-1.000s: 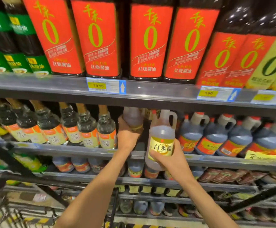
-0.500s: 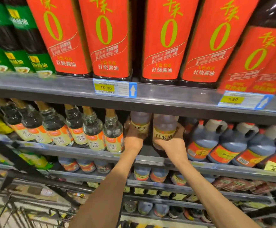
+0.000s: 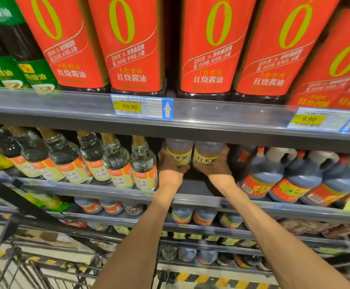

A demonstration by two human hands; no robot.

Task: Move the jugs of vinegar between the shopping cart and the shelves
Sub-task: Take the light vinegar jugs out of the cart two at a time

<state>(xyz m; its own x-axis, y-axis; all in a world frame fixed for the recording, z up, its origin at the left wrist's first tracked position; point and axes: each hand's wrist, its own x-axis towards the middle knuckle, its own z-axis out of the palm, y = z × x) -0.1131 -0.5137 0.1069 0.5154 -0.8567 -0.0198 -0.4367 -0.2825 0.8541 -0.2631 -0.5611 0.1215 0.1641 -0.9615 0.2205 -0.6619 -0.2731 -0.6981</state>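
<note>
Pale, translucent plastic is what I have under both palms: two white-vinegar jugs with yellow labels, side by side and touching, set back in the gap on the grey metal shelf (image 3: pixel 190 192). My left hand (image 3: pixel 171 166) is wrapped around the lower front of the left white-vinegar jug (image 3: pixel 179 152), fingers curled up its left side. My right hand (image 3: pixel 214 165) grasps the right white-vinegar jug (image 3: pixel 207 153) the same way, fingers on its right flank. The tops of both jugs are hidden behind the shelf edge above, so I cannot see their caps or handles.

Just left of my left hand stands a row of clear glass bottles with orange-and-cream labels (image 3: pixel 143 170). Right of my right hand sit dark jugs with red labels and white handles (image 3: pixel 261 176). Overhead, tall dark bottles with red labels (image 3: pixel 132 44) line the upper shelf, above a yellow 10.90 price tag (image 3: pixel 129 106). The wire shopping cart (image 3: pixel 51 268) shows at lower left.
</note>
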